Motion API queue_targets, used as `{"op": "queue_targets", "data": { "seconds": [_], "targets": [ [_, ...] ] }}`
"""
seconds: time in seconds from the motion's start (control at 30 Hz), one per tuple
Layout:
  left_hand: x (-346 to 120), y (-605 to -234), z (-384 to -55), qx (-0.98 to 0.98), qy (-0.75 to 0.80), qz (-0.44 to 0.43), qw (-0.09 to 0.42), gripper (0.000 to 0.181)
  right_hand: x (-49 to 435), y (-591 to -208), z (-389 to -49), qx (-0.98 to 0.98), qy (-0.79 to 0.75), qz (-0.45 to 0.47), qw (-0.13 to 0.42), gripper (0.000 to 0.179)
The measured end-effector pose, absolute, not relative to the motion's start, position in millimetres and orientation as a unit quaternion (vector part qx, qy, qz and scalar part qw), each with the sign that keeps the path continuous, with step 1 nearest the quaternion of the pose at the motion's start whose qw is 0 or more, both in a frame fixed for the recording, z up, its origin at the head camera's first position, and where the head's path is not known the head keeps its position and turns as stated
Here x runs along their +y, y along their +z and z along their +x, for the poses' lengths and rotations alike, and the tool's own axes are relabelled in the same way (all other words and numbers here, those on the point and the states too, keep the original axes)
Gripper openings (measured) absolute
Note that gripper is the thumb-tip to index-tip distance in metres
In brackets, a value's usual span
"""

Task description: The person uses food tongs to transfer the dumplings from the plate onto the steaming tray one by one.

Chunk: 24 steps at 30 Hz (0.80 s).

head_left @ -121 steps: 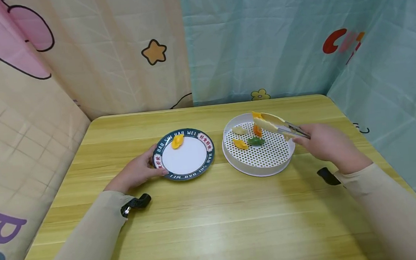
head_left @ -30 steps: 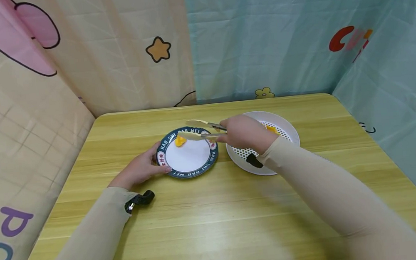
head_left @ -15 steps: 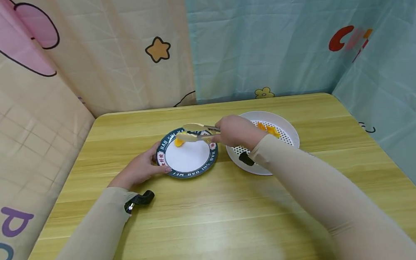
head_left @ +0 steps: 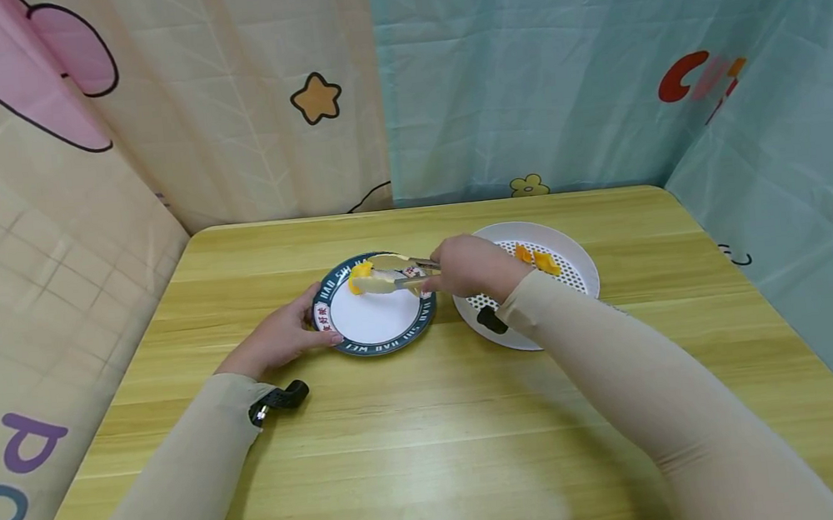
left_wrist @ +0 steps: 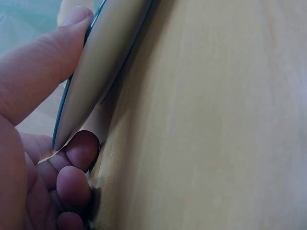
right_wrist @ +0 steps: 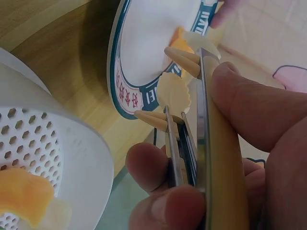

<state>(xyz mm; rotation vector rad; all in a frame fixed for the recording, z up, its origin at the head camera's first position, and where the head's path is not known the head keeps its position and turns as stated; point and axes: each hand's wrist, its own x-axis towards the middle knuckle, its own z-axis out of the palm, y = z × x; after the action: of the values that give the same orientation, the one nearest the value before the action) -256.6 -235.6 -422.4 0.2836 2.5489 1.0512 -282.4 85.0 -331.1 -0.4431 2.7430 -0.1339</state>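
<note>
My left hand (head_left: 278, 338) holds the left rim of a round white plate (head_left: 380, 314) with a dark teal lettered border, thumb over the edge and fingers curled beneath it. A yellow dumpling-like piece (head_left: 359, 278) sits on the plate's far left part. Metal tongs (head_left: 424, 265) with cream tips are gripped in my right hand (head_left: 471, 265). Their spread tips reach over the plate, right at the yellow piece and partly overlapping it. The right wrist view shows the two cream tips apart, with the yellow-orange piece (right_wrist: 178, 36) just beyond the far one.
Right of the plate stands a white round steamer basket (head_left: 588, 264) with a perforated bottom, partly hidden by my right arm. In it lie a yellow piece (head_left: 546, 263) and an orange piece (head_left: 523, 254). The wooden table (head_left: 403, 429) meets printed curtains (head_left: 444, 81) behind.
Since four seconds ago, my right hand has carried the tongs left from the steamer basket to the plate. Lately the tips moved down beside the yellow piece. My left hand keeps its hold.
</note>
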Motion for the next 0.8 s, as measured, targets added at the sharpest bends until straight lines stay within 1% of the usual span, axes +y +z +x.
{"op": "queue_targets", "data": {
  "seconds": [0.07,0.2,0.37,0.63,0.8],
  "targets": [
    [-235.5,-422.5,-257.1,0.904,0.371,0.103,0.184,0.119,85.2,-332.7,-282.5,0.97,-0.04,-0.164,0.177,0.052],
    [-234.9,-422.1,-257.4,0.906,0.366,0.102,0.186,0.119,86.9,-334.8,-282.4,0.969,-0.033,-0.176,0.171,0.043],
    [-234.2,-420.5,-257.1,0.907,0.364,0.097,0.189,0.12,89.9,-334.9,-280.9,0.969,-0.036,-0.175,0.168,0.038],
    [-235.3,-421.0,-258.4,0.909,0.358,0.094,0.19,0.12,92.7,-334.6,-278.0,0.969,-0.038,-0.177,0.17,0.034],
    [-235.9,-421.7,-258.5,0.91,0.356,0.094,0.189,0.12,94.3,-335.7,-275.4,0.969,-0.039,-0.188,0.157,0.032]
  ]
}}
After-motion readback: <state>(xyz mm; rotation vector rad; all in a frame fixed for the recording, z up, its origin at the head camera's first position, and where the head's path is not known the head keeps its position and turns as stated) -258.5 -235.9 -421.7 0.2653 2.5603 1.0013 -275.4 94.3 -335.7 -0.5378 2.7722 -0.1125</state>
